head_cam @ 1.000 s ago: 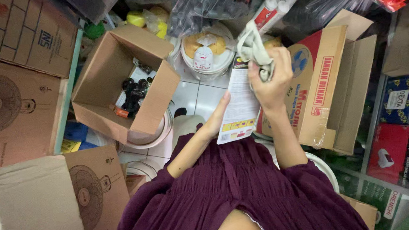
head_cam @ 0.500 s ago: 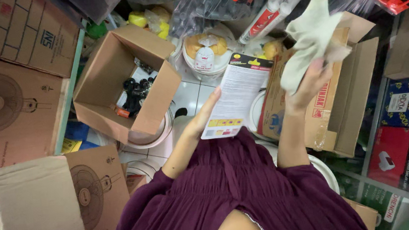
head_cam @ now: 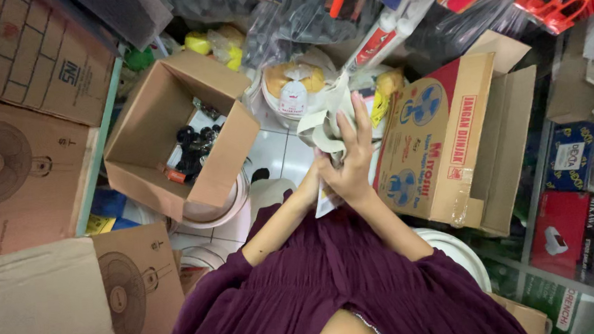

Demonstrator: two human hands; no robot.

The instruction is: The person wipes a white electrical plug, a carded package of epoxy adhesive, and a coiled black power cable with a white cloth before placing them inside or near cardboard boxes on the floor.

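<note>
Lowered since before, the right hand [head_cam: 353, 159] presses the crumpled pale cloth [head_cam: 325, 119] with spread fingers; the left hand [head_cam: 316, 179], mostly hidden, grips the white booklet [head_cam: 324, 204].

The left hand [head_cam: 310, 182] sits almost wholly behind the right hand [head_cam: 350, 161], so its grip cannot be told; the leaflet [head_cam: 326, 203] shows only a lower corner beneath the wrists; the pale cloth [head_cam: 325, 119] is partly covered by fingers; small dark parts in the open carton [head_cam: 174, 138] are too small to tell; the fan box [head_cam: 37, 315] at lower left is cut by the edge.
</note>
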